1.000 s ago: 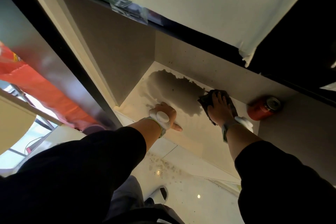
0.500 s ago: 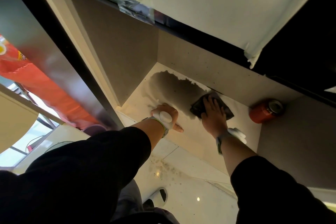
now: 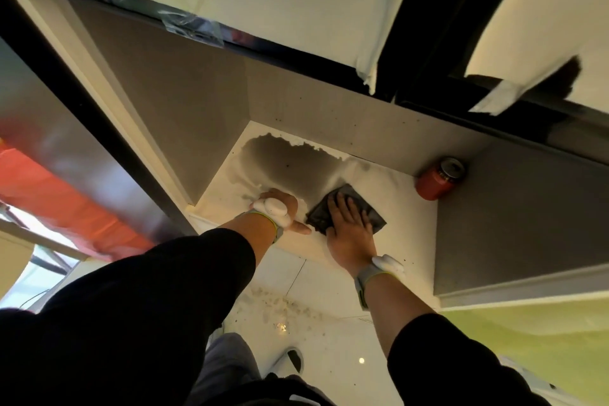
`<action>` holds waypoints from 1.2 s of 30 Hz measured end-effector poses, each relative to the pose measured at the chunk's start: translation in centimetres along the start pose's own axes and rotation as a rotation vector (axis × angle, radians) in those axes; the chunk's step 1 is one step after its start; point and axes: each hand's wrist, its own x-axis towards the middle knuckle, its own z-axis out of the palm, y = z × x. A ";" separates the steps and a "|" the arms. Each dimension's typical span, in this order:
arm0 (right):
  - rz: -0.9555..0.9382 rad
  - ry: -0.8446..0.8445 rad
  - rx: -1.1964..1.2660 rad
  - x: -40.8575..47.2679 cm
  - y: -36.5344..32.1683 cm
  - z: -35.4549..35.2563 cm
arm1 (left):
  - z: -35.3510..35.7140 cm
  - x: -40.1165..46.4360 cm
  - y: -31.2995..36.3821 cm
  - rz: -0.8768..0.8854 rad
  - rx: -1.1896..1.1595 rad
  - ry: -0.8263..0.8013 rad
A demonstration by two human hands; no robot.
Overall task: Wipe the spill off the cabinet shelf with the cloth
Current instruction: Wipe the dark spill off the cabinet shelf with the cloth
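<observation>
Right hand point(image 3: 350, 230) flat, fingers spread, pressing dark cloth point(image 3: 346, 212) on cabinet shelf point(image 3: 395, 194). Spill point(image 3: 290, 165) lies at 11 o'clock from cloth, touching its far edge. Left hand point(image 3: 280, 209) braces at shelf front, fingers hidden: cannot tell. Right hand better placed.

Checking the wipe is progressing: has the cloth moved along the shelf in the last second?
Yes. The cloth under the right hand has slid away from the red can, toward the shelf's front edge and the left hand.
</observation>
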 end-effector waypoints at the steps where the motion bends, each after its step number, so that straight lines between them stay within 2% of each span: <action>1: 0.002 0.000 0.000 -0.3 0.0 0.1 | -0.3 -0.5 0.0 -0.002 -0.012 0.017; 8: 0.014 -0.025 0.012 0.3 -0.5 0.0 | 0.0 -0.9 -0.3 0.026 0.013 0.082; 16: 0.011 -0.097 -0.015 5.2 -1.3 -0.6 | 0.2 -0.7 -0.4 0.025 -0.039 0.089; 22: 0.079 -0.150 -0.032 9.0 -1.5 -1.3 | 0.5 -0.5 -0.6 0.002 -0.075 0.093; 29: 0.073 -0.201 -0.046 13.0 -1.5 -2.0 | 0.6 -0.7 -0.3 -0.093 -0.119 0.084; 36: 0.053 -0.195 -0.057 14.0 -0.9 -2.0 | 0.5 -1.1 -0.1 -0.092 -0.145 0.098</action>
